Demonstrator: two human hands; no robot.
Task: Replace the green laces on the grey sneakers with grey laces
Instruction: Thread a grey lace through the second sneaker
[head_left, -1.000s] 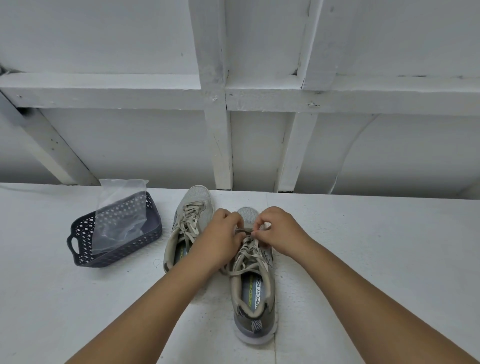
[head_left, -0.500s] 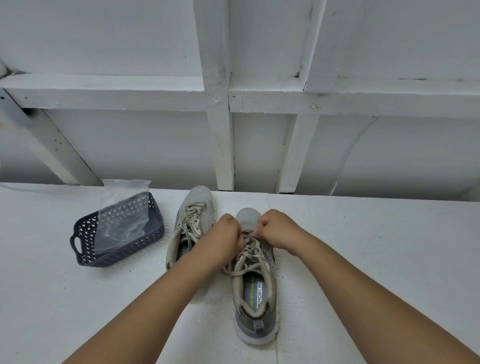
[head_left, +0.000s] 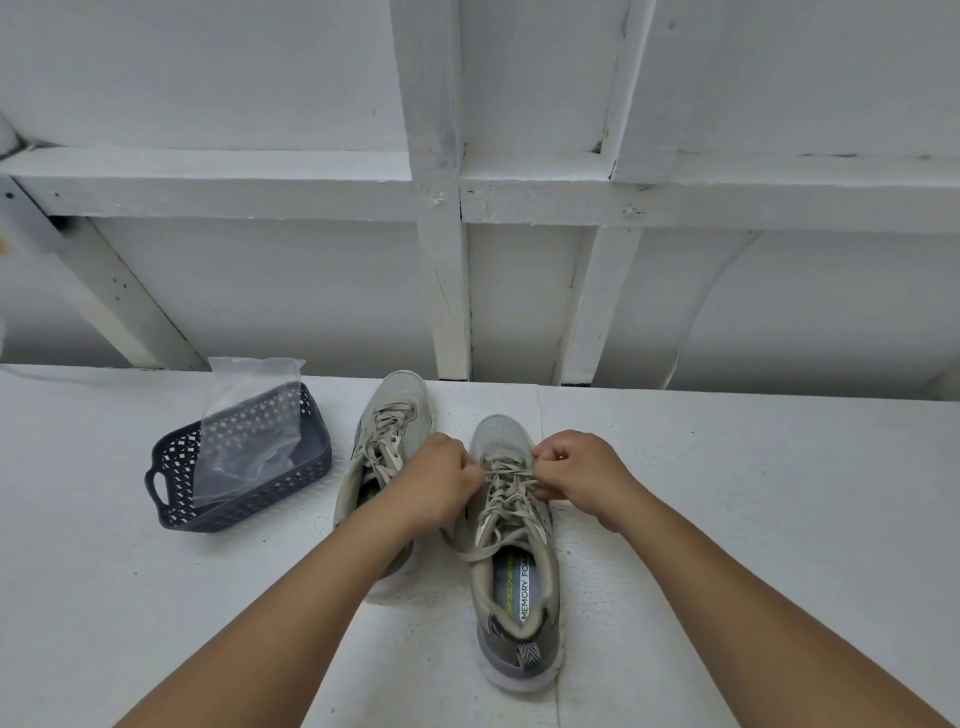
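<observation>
We have both hands at the toe-end lace rows of the right sneaker (head_left: 511, 540), centre of frame — left hand (head_left: 434, 486) and right hand (head_left: 582, 475) each pinch the lace (head_left: 506, 486), pulling sideways across the shoe's long axis.

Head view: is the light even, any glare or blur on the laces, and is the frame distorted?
Head view: light is soft and even, shadows faint beside the right sneaker; no glare except a dull sheen on the plastic bag in the basket; laces between left hand and right hand look sharp; wide-angle bending curves the wall beams.
</observation>
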